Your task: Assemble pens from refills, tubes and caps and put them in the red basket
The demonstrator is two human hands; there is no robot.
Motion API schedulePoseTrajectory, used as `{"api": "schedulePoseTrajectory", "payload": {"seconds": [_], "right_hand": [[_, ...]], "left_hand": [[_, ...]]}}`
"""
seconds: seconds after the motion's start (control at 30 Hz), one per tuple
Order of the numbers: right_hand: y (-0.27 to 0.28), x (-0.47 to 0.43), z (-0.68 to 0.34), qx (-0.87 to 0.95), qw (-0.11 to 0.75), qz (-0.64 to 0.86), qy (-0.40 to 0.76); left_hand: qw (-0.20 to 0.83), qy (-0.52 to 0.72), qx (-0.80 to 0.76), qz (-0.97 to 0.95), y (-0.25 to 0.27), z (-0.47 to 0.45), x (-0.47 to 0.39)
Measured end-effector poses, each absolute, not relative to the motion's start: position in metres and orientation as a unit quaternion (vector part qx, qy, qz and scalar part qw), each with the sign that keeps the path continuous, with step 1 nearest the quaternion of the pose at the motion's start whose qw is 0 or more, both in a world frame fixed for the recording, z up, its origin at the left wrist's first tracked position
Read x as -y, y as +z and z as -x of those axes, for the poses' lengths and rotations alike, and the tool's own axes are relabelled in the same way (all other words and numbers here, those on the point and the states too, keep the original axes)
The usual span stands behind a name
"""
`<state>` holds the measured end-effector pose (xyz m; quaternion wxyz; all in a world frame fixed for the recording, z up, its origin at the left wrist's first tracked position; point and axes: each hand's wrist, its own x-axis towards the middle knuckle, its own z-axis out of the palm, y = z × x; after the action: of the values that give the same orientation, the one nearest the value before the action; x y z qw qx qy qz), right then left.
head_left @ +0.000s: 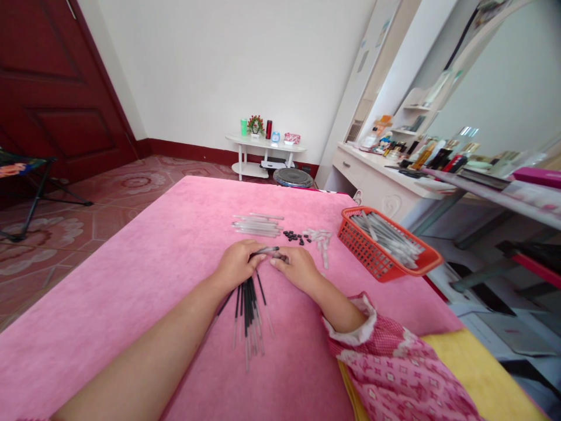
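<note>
My left hand (240, 263) is closed around a slim pen (268, 250) with a dark, greyish barrel. At the pen's right end, the fingers of my right hand (297, 268) are pinched together on a small dark part, blurred and mostly hidden. Just below my hands, a fan of black ink refills (248, 310) with pale ends lies on the pink cloth. Beyond my hands are a stack of clear pen barrels (256, 225), a scatter of small black plugs (294, 237) and a group of clear caps (322, 241).
An orange-red plastic basket (366, 250) full of pen-like sticks stands at the right on the pink-covered table (131, 280). Past it is a white dresser (372, 175) crowded with bottles. A yellow cloth (473, 374) lies at the lower right. A folding stool (33, 187) stands far left.
</note>
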<state>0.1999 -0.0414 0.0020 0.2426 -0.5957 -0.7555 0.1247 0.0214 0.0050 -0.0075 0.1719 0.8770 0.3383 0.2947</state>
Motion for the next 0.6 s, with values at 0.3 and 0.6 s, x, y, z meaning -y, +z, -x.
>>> {"api": "schedulePoseTrajectory", "payload": {"seconds": [0.3,0.6], "right_hand": [[0.0021,0.0412,-0.2,0.754,0.24,0.599,0.124],[0.0013,0.0413,-0.2006,0.756,0.242,0.595,0.126]], "left_hand": [[0.171,0.296,-0.344,-0.874,-0.01,-0.0215,-0.0063],[0.169,0.29,-0.346,-0.876,-0.0102,-0.0215,-0.0066]]}}
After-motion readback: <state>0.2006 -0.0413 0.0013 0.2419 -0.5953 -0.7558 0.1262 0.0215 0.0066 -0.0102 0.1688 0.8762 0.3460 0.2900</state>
